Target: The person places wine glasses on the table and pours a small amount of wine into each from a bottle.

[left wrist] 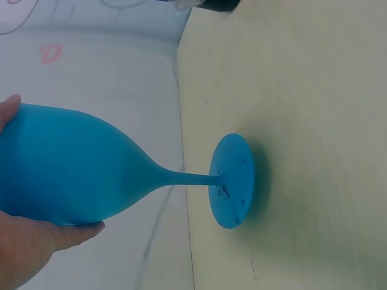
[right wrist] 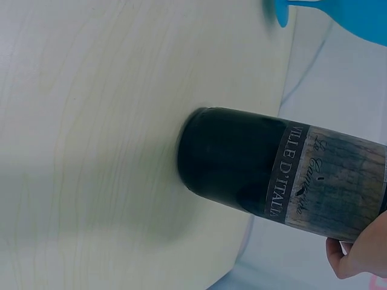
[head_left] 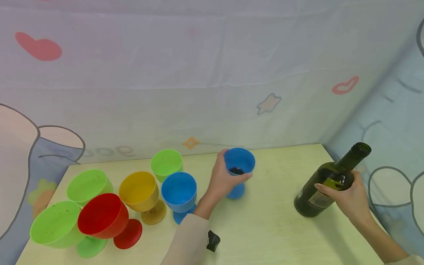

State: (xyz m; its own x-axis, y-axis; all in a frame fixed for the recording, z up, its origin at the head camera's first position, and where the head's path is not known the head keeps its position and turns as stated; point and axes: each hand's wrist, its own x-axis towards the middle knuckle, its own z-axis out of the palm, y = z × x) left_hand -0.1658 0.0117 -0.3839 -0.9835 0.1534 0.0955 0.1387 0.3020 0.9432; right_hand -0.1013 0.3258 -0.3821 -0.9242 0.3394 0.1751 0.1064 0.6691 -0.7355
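Observation:
My left hand (head_left: pixel 228 178) grips the bowl of a blue plastic goblet (head_left: pixel 243 156), thumb on the near side and fingers on the far side. A little dark liquid (head_left: pixel 236 170) lies at the bottom of that bowl. In the left wrist view the goblet's foot (left wrist: pixel 232 181) is at the tabletop; whether it touches, I cannot tell. My right hand (head_left: pixel 352 197) holds a dark green wine bottle (head_left: pixel 314 191) round its upper body, neck tilted to the right, mouth uncapped. The bottle's label (right wrist: pixel 332 181) shows in the right wrist view, its base close to the table.
Left of my left arm stand a second blue goblet (head_left: pixel 179 191), a yellow goblet (head_left: pixel 139 189), a red goblet (head_left: pixel 103 215) and several green goblets (head_left: pixel 54 224). The pale wooden table (head_left: pixel 265 228) ends at a printed cloth (head_left: pixel 212 73) behind it.

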